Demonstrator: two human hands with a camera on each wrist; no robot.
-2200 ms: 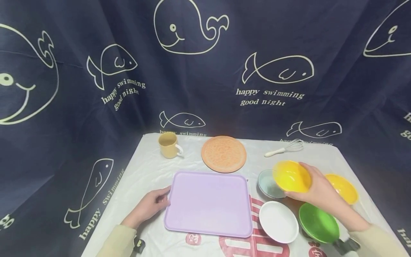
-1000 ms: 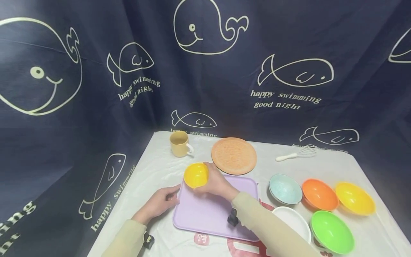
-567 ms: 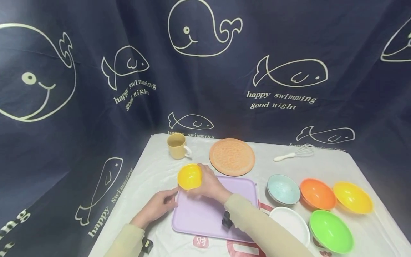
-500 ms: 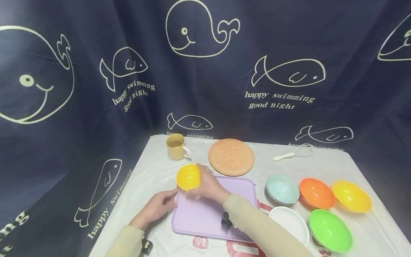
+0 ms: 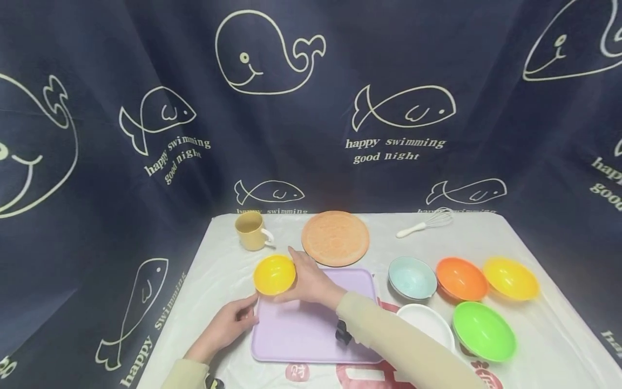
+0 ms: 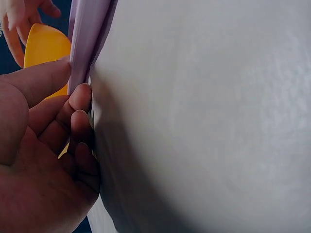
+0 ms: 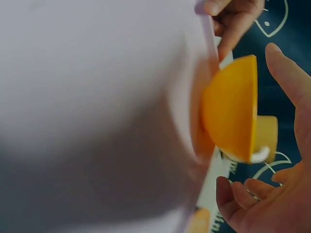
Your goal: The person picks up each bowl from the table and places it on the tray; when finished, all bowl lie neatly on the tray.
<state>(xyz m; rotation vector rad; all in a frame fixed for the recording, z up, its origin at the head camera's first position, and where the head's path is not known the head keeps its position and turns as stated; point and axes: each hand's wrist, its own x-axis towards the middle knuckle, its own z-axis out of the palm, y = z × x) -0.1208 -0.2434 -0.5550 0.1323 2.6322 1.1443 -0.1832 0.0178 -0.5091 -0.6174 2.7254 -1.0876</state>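
A small yellow bowl point(image 5: 274, 275) sits upright on the far left corner of a lilac tray point(image 5: 296, 337). Around its right side, my right hand point(image 5: 311, 281) is spread; in the right wrist view thumb and fingers stand clear of the bowl point(image 7: 231, 107). At the tray's left edge my left hand point(image 5: 224, 326) pinches the rim. The left wrist view has its thumb against the tray rim point(image 6: 86, 46), with curled fingers point(image 6: 81, 127) beneath. My right forearm covers part of the tray's near right side.
Behind the tray stand a tan mug point(image 5: 251, 231) and a round orange board point(image 5: 335, 239). A whisk point(image 5: 426, 222) lies far right. To the right are pale blue point(image 5: 412, 278), orange point(image 5: 461, 279), larger yellow point(image 5: 510, 279), green point(image 5: 484, 331) and white point(image 5: 427, 324) bowls, the white partly hidden.
My right hand has carried the small yellow bowl left from the bowl group to the tray's far left corner and let go of it. My left hand stays at the tray's edge.
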